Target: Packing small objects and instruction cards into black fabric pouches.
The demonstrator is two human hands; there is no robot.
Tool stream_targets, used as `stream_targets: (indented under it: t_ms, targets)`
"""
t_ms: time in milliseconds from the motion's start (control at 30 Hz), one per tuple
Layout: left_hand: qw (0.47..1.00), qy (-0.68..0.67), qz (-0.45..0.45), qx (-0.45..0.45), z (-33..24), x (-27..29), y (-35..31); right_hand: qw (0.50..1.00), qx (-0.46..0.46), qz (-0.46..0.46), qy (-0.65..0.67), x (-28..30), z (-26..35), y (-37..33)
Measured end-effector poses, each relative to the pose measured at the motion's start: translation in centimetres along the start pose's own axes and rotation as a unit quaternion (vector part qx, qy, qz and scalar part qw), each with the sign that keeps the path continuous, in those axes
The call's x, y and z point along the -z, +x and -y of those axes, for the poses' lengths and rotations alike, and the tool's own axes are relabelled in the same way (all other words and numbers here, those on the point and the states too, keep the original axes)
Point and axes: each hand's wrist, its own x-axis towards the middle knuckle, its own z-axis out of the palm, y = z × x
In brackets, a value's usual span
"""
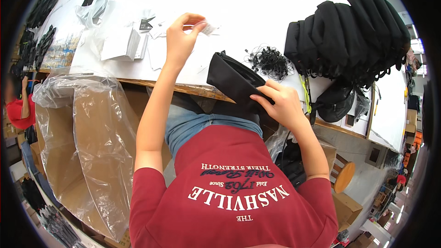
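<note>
My left hand (183, 36) is raised over the white table, thumb and fingers pinched on a small white tag (208, 29). My right hand (281, 103) grips the edge of a black fabric bag (234, 76), thumb on the near side. That bag slants over the table's front edge, its upper end resting toward the tabletop and its lower part hanging by my waist. Just beyond it lies a tangled heap of thin black tag strings (270, 60). Several loose white tags lie on the table beneath my left hand, partly covered by it.
A large row of stacked black bags (344, 36) fills the table's right side. Stacked white cards (121, 46) and clear plastic bags (96, 11) are at left. A plastic-lined cardboard box (87, 142) stands below. A person in red (20, 108) is far left; a wooden stool (343, 177) stands right.
</note>
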Motion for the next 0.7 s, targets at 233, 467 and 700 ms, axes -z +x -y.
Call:
stream_targets:
  t_ms: [233, 467, 700]
  targets:
    - [0.998, 0.048, 0.037, 0.001, 0.4, -0.1, 0.3, 0.999, 0.036, 0.012, -0.01, -0.7, 0.8, 1.5]
    - [0.986, -0.048, 0.149, -0.049, -5.2, 0.5, -2.9, 0.999, 0.046, 0.008, -0.007, -0.5, 0.6, 2.2]
    - [0.994, 0.049, -0.03, -0.096, -4.2, 0.9, -4.6, 0.999, 0.019, -0.042, -0.013, 0.3, 1.2, 3.4]
